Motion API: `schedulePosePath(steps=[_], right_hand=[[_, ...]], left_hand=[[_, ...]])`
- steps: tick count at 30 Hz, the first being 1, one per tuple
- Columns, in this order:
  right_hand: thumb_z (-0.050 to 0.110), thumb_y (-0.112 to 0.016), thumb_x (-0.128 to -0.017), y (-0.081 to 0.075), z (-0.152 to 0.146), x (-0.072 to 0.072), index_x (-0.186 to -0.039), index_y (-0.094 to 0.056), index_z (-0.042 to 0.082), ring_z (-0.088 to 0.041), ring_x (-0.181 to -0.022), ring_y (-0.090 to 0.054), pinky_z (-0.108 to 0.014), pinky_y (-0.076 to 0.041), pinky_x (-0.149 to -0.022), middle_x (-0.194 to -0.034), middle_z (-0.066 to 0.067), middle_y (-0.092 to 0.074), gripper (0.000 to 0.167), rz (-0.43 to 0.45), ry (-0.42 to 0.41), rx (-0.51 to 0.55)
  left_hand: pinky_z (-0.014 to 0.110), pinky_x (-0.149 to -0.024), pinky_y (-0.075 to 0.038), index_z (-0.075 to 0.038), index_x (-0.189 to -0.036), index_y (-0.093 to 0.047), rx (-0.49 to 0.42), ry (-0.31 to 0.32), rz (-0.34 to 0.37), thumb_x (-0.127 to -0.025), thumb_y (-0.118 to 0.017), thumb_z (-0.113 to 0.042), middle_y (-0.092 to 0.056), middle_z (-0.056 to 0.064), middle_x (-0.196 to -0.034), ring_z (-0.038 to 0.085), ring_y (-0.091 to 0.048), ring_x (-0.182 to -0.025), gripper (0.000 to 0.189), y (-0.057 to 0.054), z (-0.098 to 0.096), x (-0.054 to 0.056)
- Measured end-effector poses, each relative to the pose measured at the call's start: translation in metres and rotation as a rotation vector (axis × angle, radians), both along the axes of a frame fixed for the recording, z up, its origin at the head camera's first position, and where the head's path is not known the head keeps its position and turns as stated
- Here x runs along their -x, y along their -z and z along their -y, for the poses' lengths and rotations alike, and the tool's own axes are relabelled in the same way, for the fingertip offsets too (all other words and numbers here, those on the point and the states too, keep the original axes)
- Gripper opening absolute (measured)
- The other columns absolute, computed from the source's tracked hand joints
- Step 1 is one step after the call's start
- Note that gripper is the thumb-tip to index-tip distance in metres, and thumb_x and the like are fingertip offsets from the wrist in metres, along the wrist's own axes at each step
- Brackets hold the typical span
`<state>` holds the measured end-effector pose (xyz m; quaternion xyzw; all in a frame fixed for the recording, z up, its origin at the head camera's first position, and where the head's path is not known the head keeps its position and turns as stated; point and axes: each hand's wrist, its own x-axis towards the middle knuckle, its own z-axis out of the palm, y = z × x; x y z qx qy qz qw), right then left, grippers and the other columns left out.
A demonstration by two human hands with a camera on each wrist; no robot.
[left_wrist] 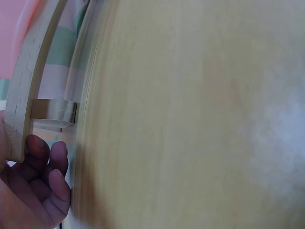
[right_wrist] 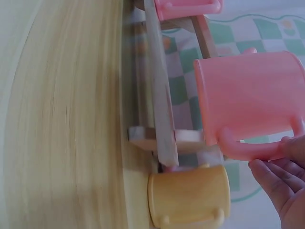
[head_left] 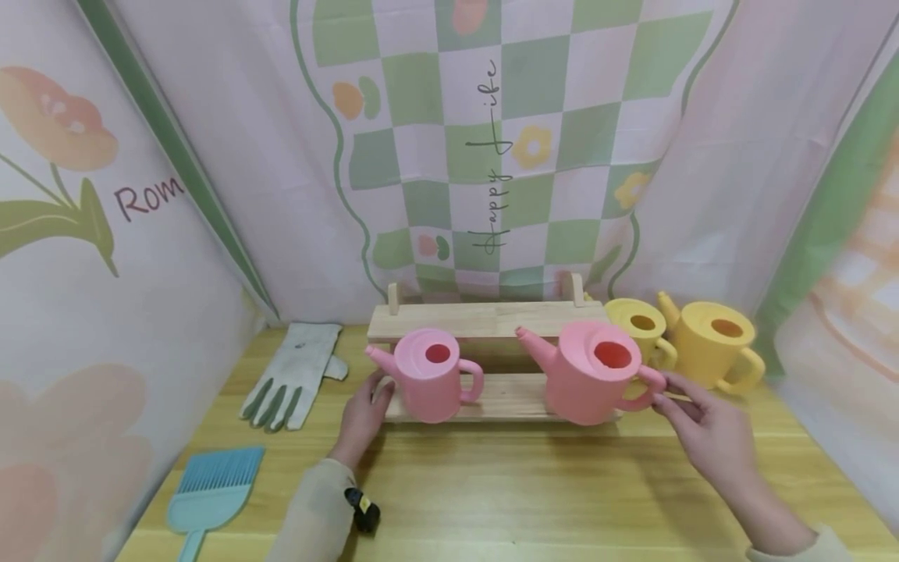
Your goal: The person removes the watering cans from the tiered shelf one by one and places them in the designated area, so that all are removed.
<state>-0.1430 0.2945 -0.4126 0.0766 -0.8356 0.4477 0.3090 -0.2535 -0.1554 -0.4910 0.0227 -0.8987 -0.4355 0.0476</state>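
A two-tier wooden shelf [head_left: 485, 318] stands on the table, carrying a small pink watering can [head_left: 424, 390] on the left of its lower board. With curled fingers my left hand [head_left: 361, 417] grips the left end of that board; in the left wrist view its fingers [left_wrist: 58, 183] curl beneath the board's end [left_wrist: 21, 114]. At the shelf's right end, my right hand [head_left: 712, 433] pinches the handle of a larger pink watering can [head_left: 583, 382]. The right wrist view shows thumb and fingertips on the handle [right_wrist: 252, 151], the can's base close over the lower board.
Two yellow watering cans [head_left: 702, 351] stand behind the right hand, beside the shelf. On the left lie a white and grey-green glove [head_left: 298, 375] and a light-blue brush or dustpan [head_left: 211, 499]. Printed curtains [head_left: 485, 156] hang around the table.
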Motion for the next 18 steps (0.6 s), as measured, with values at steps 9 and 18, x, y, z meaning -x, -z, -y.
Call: schedulePosePath(steps=[9, 18], right_hand=[[-0.002, -0.07, -0.087, -0.003, -0.033, -0.017, -0.122, -0.065, -0.004, 0.014, -0.074, -0.063, -0.004, -0.048, -0.062, -0.096, 0.039, -0.059, 0.035, 0.09, 0.096, 0.044], [0.004, -0.071, -0.089, -0.008, -0.059, -0.033, -0.127, -0.066, 0.009, 0.014, -0.072, -0.063, -0.001, -0.045, -0.064, -0.088, 0.038, -0.062, 0.04, 0.166, 0.19, 0.113]], left_hand=[[0.055, -0.107, -0.036, -0.014, -0.144, -0.048, -0.017, 0.004, -0.003, -0.101, -0.05, -0.042, -0.048, 0.019, -0.144, 0.04, -0.044, -0.132, 0.051, -0.001, 0.001, -0.001], [0.056, -0.107, -0.037, -0.015, -0.144, -0.048, -0.023, 0.008, -0.001, -0.101, -0.049, -0.043, -0.048, 0.019, -0.144, 0.04, -0.044, -0.132, 0.051, 0.0, 0.0, -0.001]])
